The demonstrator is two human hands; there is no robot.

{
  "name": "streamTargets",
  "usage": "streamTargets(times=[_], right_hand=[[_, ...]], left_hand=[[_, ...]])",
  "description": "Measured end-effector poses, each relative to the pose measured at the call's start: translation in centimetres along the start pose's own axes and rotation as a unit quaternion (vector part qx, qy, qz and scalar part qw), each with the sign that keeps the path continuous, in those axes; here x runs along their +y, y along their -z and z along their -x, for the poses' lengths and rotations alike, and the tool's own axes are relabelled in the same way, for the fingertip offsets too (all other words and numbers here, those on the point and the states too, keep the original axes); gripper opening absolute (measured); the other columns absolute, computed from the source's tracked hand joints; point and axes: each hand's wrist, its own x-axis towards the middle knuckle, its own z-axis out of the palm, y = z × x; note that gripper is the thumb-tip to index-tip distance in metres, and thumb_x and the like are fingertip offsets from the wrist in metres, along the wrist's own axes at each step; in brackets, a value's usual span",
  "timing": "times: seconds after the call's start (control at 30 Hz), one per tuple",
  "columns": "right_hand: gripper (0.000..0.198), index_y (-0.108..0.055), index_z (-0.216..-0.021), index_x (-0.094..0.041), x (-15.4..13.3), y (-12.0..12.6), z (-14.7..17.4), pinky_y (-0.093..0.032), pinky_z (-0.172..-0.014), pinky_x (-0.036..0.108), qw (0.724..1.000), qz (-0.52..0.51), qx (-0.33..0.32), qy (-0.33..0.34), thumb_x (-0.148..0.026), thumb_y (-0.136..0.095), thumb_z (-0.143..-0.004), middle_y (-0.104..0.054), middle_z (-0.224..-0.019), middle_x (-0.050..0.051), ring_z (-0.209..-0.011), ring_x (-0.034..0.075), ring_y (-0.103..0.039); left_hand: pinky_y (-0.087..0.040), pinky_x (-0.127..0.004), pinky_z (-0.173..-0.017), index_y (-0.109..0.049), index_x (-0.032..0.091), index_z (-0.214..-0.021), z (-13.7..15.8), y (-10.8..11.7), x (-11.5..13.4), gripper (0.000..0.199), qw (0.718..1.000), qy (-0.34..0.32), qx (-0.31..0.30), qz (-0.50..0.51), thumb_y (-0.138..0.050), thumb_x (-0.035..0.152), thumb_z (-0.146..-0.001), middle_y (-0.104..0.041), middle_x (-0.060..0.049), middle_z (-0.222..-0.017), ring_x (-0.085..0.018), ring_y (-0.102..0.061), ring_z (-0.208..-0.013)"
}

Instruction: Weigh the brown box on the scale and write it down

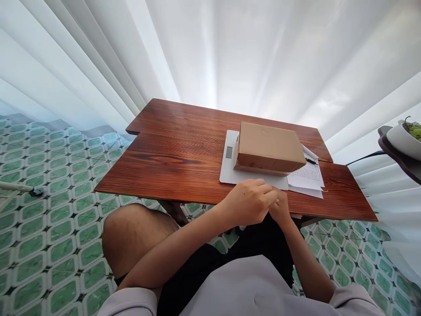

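Note:
My left hand (252, 200) and my right hand (280, 205) meet at the table's front edge, just in front of a closed cardboard box (269, 142). The left fingers are curled and lie against the right hand, partly covering it. The right fingers also look bent inward, and whatever may be between the hands is hidden. Both hands are apart from the box, which rests on a flat white scale (226, 171) with a small grey display (229, 152) at its left.
Right of the box lie printed sheets of paper (307, 177) with a black pen (311, 161) on them. The dark red wooden table (184, 145) stands before a white curtain (210, 52). At the far right, a white bowl (403, 139) of green fruit sits on a dark stand.

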Motion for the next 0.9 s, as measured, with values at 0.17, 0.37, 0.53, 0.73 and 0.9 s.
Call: streamTargets(times=[0.17,0.37,0.53,0.73,0.9], right_hand=[[0.047,-0.039,-0.069,-0.023,0.5,1.9,-1.3,-0.031,-0.06,0.032,0.982,0.019,0.186,0.026,-0.045,-0.026,-0.108,-0.04,-0.064,-0.002,-0.059,0.015,-0.037],[0.041,-0.033,-0.074,-0.026,0.9,3.8,-5.5,-0.037,-0.07,0.037,0.928,0.035,0.364,0.065,-0.049,-0.024,-0.107,-0.034,-0.073,-0.001,-0.068,0.019,-0.038],[0.024,-0.042,-0.09,-0.025,1.8,3.5,-7.8,-0.044,-0.084,0.042,0.904,0.02,0.426,0.037,-0.039,-0.028,-0.102,-0.042,-0.091,0.004,-0.084,0.023,-0.048],[0.038,-0.05,-0.126,-0.016,2.9,2.1,-7.0,-0.044,-0.098,0.047,0.917,0.002,0.397,0.041,-0.035,-0.031,-0.099,-0.053,-0.124,0.016,-0.115,0.028,-0.054],[0.05,-0.041,-0.146,-0.014,2.6,1.6,-6.5,-0.04,-0.11,0.046,0.948,-0.006,0.313,0.062,-0.032,-0.025,-0.103,-0.047,-0.147,0.017,-0.138,0.028,-0.045]], left_hand=[[-0.043,-0.03,-0.071,-0.062,0.015,-0.082,0.0,0.9,-0.9,0.028,0.99,0.052,0.106,0.072,-0.042,0.019,-0.102,-0.062,-0.003,-0.076,-0.017,-0.05,-0.075],[-0.046,-0.032,-0.088,-0.064,0.017,-0.093,-0.1,1.1,-2.1,0.021,0.962,0.12,0.219,0.11,-0.045,0.015,-0.099,-0.067,-0.004,-0.089,-0.017,-0.054,-0.093],[-0.042,-0.042,-0.103,-0.06,0.02,-0.12,-0.1,-0.5,-3.4,0.027,0.928,0.208,0.307,0.039,-0.047,0.021,-0.096,-0.06,-0.01,-0.114,-0.022,-0.053,-0.113],[-0.033,-0.044,-0.119,-0.035,0.025,-0.149,0.4,-2.4,-5.2,0.051,0.868,0.336,0.322,0.175,-0.045,0.03,-0.099,-0.038,-0.013,-0.151,-0.023,-0.035,-0.143],[-0.026,-0.043,-0.124,-0.019,0.028,-0.158,0.6,-3.5,-6.3,0.06,0.811,0.395,0.267,0.339,-0.041,0.039,-0.103,-0.02,-0.006,-0.166,-0.021,-0.024,-0.152]])
